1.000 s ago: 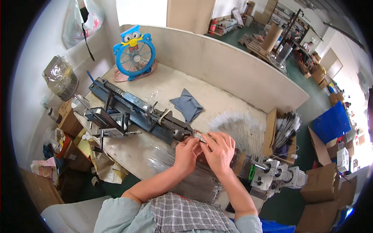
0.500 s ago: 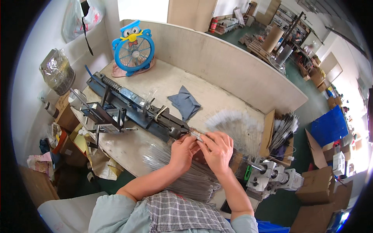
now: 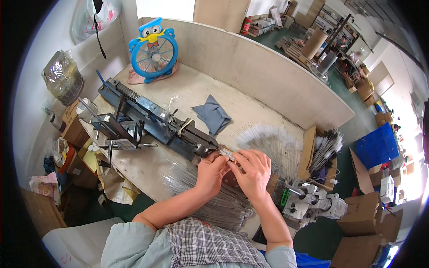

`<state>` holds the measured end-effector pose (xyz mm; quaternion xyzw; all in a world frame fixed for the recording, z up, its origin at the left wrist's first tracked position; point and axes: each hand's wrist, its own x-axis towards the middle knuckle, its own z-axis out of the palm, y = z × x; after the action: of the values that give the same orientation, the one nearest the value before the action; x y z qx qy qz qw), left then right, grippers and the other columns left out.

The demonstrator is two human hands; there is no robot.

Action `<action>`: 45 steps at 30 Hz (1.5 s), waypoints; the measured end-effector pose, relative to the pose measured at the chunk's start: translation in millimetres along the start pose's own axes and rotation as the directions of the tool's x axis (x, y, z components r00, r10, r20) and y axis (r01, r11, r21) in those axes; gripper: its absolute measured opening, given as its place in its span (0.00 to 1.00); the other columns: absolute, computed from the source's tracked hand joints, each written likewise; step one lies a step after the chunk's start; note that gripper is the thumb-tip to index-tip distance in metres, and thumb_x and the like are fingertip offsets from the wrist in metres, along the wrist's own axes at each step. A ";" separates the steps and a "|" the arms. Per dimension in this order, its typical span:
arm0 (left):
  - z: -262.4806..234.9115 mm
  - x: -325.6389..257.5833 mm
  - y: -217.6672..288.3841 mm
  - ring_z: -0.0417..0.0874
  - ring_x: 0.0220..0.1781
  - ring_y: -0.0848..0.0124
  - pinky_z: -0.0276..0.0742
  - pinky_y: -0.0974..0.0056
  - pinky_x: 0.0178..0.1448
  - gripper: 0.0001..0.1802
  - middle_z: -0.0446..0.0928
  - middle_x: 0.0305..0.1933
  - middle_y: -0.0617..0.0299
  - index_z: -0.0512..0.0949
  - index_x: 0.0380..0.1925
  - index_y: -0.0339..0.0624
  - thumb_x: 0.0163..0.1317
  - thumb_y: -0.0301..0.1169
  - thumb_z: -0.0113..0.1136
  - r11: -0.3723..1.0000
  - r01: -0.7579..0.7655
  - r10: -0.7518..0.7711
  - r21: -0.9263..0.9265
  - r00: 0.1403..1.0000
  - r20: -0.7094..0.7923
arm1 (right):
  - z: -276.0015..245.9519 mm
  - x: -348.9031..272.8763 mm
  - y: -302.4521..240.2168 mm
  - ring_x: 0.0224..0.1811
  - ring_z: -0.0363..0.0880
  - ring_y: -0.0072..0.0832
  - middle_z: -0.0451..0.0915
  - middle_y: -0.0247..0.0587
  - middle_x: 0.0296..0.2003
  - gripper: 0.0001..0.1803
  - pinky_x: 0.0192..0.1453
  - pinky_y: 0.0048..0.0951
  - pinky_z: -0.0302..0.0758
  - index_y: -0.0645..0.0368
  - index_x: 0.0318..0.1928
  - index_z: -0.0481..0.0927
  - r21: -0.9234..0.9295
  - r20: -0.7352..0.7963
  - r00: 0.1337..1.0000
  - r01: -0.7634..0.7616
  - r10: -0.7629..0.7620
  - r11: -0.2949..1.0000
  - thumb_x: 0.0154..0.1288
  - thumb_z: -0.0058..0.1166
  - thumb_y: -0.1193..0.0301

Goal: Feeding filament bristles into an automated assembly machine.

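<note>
My left hand (image 3: 209,175) and my right hand (image 3: 251,173) meet at the tip of a long dark metal bench fixture (image 3: 194,137). My right thumb and fingers close around a small silver-white piece (image 3: 226,153) lying against that tip; its exact kind is too small to tell. The left fingers are pinched right beside it, and what they grip is hidden behind them. Beneath both wrists spreads a bundle of thin metal wires (image 3: 203,201). Beyond the right hand a second fanned bundle of wires (image 3: 272,142) rests on the table (image 3: 172,91).
A grey cloth (image 3: 212,115) lies behind the fixture, with a blue toy-shaped fan (image 3: 154,56) farther back. To the left stands a small metal stand (image 3: 117,129). A silver clamp device (image 3: 315,202) and a carton of wires (image 3: 309,154) are at the right. A low partition (image 3: 250,67) borders the table.
Both hands stay at the fixture's tip. My right hand has shifted very slightly to the right, and a little more of the silver-white piece shows. The view has tilted slightly.
</note>
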<state>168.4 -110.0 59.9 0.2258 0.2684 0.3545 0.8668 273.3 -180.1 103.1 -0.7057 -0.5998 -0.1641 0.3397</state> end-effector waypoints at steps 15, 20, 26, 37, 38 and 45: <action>8.2 -15.1 12.7 0.75 0.53 0.62 0.72 0.58 0.58 0.34 0.71 0.53 0.51 0.66 0.51 0.34 0.68 0.58 0.33 0.995 0.089 -0.089 0.055 0.996 0.001 | -27.2 -13.9 5.3 0.39 0.74 0.34 0.78 0.36 0.27 0.08 0.47 0.37 0.67 0.58 0.33 0.82 -0.026 0.193 0.976 -0.095 0.098 0.995 0.49 0.61 0.71; 2.1 -21.8 13.2 0.72 0.58 0.60 0.70 0.58 0.59 0.34 0.67 0.60 0.51 0.61 0.58 0.35 0.68 0.56 0.35 0.978 0.114 -0.122 0.177 0.992 0.035 | -45.4 -13.1 4.0 0.40 0.74 0.35 0.79 0.36 0.31 0.09 0.46 0.36 0.69 0.57 0.36 0.80 0.066 0.153 0.982 -0.125 0.113 0.990 0.52 0.58 0.73; -34.5 -34.1 34.4 0.69 0.62 0.65 0.69 0.58 0.60 0.25 0.69 0.60 0.54 0.66 0.58 0.37 0.66 0.39 0.52 0.863 0.169 -0.195 0.476 0.981 0.006 | -74.6 -65.5 12.3 0.32 0.80 0.41 0.82 0.43 0.30 0.10 0.36 0.34 0.76 0.58 0.39 0.82 0.214 0.404 0.874 -0.377 0.270 0.901 0.55 0.59 0.74; -312.6 -33.1 221.3 0.76 0.34 0.75 0.69 0.70 0.38 0.23 0.76 0.34 0.66 0.75 0.38 0.41 0.54 0.49 0.65 0.833 -0.387 0.532 0.395 0.366 -0.763 | -52.1 -138.5 35.3 0.36 0.80 0.45 0.81 0.45 0.34 0.11 0.39 0.41 0.74 0.57 0.38 0.79 -0.237 0.614 0.493 -0.630 0.616 0.740 0.56 0.58 0.67; -300.6 -33.3 230.4 0.77 0.34 0.76 0.68 0.71 0.37 0.23 0.76 0.34 0.66 0.75 0.37 0.42 0.54 0.49 0.65 0.822 -0.373 0.540 0.430 0.273 -0.796 | -61.8 -137.0 37.7 0.37 0.79 0.45 0.81 0.45 0.34 0.10 0.39 0.40 0.74 0.56 0.37 0.79 -0.199 0.598 0.545 -0.609 0.588 0.767 0.56 0.58 0.67; -278.6 -34.3 176.0 0.77 0.37 0.73 0.70 0.70 0.40 0.25 0.77 0.33 0.66 0.76 0.36 0.42 0.56 0.54 0.60 0.870 -0.356 0.480 0.342 0.452 -0.752 | -101.8 -132.3 37.2 0.35 0.78 0.44 0.77 0.41 0.32 0.07 0.37 0.42 0.74 0.53 0.38 0.81 -0.263 0.582 0.607 -0.489 0.541 0.832 0.60 0.52 0.69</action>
<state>-113.4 34.7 -37.3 0.1524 0.5966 0.6008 0.5098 296.8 -348.1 80.9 -0.8728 -0.4427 0.1657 0.1218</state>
